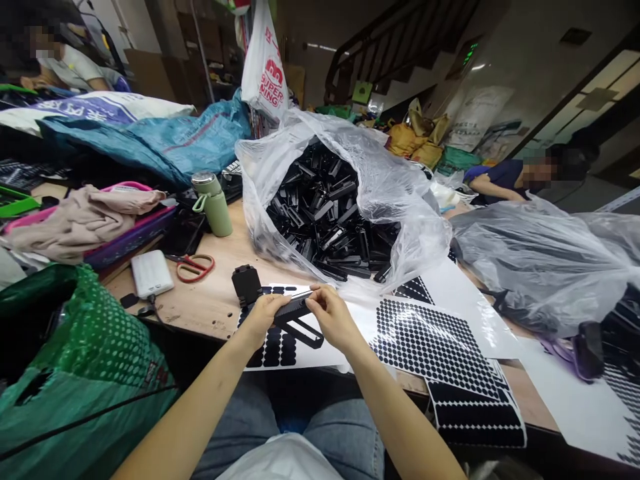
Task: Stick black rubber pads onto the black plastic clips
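Observation:
My left hand (265, 316) is closed around a black folding stand (299, 313), which has a slotted arm sticking out below and a square plate at its left end. My right hand (330, 313) is pinched against the stand's right end; a small dark bit shows at the fingertips, too small to name. Beneath both hands lies a white sheet of black rounded stickers (280, 350). Right of my right hand is a sheet of round black dots (430, 337). Just beyond the hands, a clear plastic bag (400, 200) stands open, full of black plastic parts (320, 207).
Red-handled scissors (196, 268), a white power bank (151, 274) and a green bottle (213, 204) stand to the left. A green sack (120, 360) rises at the table's left edge. Another grey plastic bag (540, 260) sits right. Two other people are farther back.

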The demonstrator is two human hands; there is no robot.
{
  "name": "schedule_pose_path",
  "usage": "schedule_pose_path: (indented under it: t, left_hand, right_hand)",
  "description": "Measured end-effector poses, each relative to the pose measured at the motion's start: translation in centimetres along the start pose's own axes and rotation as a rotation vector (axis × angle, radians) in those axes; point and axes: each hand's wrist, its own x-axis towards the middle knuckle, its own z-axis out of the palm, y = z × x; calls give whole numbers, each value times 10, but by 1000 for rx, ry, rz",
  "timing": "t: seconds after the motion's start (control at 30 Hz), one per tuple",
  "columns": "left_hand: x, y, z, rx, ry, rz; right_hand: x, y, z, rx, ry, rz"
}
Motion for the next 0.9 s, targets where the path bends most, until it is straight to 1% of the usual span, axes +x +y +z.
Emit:
schedule_pose_path:
  t: [0.07, 0.17, 0.33, 0.43, 0.53, 0.6, 0.67, 0.7, 0.8, 0.9]
  left_hand:
    - [-7, 7, 2, -45, -7, 26]
    - [-14, 10, 4, -88, -25, 76]
    - [-18, 7, 6, -49, -4, 134]
    - [-19, 3, 4, -49, -15, 138]
    - [-20, -1, -2, -46, 5, 123]
    - [-21, -4, -10, -49, 30, 75]
    - [-24, -6, -21, -48, 63, -1]
    - [-25, -8, -27, -42, 86, -38]
    - [-33, -10, -47, -29, 160, -110]
    - [-41, -10, -63, -38, 204, -115]
  right_hand:
    - [0, -5, 4, -38, 10, 24]
    - [-2, -8, 4, -80, 22, 45]
    - [-6, -12, 5, -134, 26, 46]
    - [-9, -14, 8, -150, 3, 58]
    - [-8, -10, 12, -182, -4, 22]
    - [3, 2, 17, -254, 43, 30]
    - [22, 21, 23, -380, 101, 129]
    - [33, 32, 28, -459, 107, 216]
    - [65, 63, 48, -533, 54, 360]
    - [81, 82, 71, -562, 48, 435]
